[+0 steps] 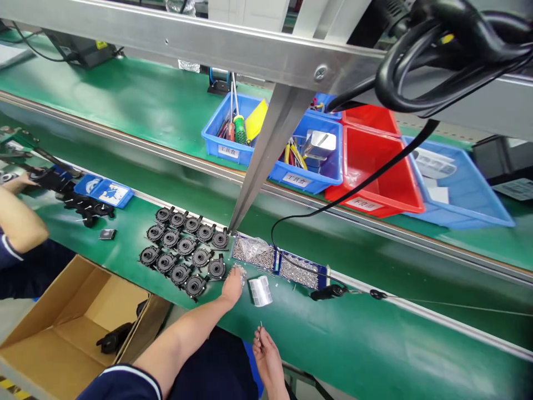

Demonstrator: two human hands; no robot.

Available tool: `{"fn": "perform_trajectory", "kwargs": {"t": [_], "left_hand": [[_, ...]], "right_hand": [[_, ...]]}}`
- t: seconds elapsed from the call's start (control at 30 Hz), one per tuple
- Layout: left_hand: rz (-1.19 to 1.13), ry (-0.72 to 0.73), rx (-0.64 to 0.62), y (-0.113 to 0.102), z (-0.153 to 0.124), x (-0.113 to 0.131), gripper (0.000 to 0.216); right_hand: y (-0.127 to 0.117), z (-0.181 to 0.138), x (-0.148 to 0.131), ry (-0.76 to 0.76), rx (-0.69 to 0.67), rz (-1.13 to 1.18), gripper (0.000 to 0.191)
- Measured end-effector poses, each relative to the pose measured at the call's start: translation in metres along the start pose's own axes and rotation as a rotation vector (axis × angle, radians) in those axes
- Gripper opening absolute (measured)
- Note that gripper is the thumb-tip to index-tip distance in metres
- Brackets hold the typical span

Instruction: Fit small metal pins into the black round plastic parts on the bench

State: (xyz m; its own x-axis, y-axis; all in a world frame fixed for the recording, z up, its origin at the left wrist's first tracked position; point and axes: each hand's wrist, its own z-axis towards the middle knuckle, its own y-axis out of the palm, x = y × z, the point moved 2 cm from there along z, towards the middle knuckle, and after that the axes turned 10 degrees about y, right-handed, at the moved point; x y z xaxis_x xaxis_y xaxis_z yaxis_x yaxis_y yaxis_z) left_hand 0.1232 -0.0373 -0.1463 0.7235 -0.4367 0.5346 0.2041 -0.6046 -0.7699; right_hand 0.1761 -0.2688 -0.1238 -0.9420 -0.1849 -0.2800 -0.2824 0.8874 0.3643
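Note:
My left hand [232, 287] reaches to the near edge of the screw tray [253, 253], its fingers closed among small shiny pieces [240, 270]; what it grips is too small to make out. My right hand [265, 348] is raised over the bench's front edge in a pinch, and a thin metal screw [261, 324] sticks up from its fingertips. Left of my left hand, round black plastic housings [186, 245] lie in rows. Between the hands and the trays stands a roll of silvery labels [260, 291]. A second blue tray [299, 270] holds more small metal parts.
A black screwdriver [328, 292] on a cord lies right of the trays. A metal post [266, 155] rises behind them. Blue tool bins [308, 180] and a red bin [375, 166] line the shelf. A cardboard box [70, 333] stands lower left, near another person's arm [20, 216].

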Motion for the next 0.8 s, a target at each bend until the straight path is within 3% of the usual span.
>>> {"fn": "perform_trajectory", "kwargs": {"t": [0.23,0.6,0.8], "left_hand": [[-0.173,-0.016,0.040,-0.006,0.001,-0.012,0.044],[-0.443,0.039,0.120,-0.001,0.001,-0.004,0.018],[-0.453,0.135,0.086,-0.011,-0.010,-0.009,0.032]], "right_hand": [[-0.002,0.003,-0.009,-0.016,0.049,-0.007,0.041],[0.005,0.001,-0.010,-0.034,0.072,-0.001,0.041],[0.007,0.001,-0.008,-0.036,0.073,-0.013,0.042]]}}
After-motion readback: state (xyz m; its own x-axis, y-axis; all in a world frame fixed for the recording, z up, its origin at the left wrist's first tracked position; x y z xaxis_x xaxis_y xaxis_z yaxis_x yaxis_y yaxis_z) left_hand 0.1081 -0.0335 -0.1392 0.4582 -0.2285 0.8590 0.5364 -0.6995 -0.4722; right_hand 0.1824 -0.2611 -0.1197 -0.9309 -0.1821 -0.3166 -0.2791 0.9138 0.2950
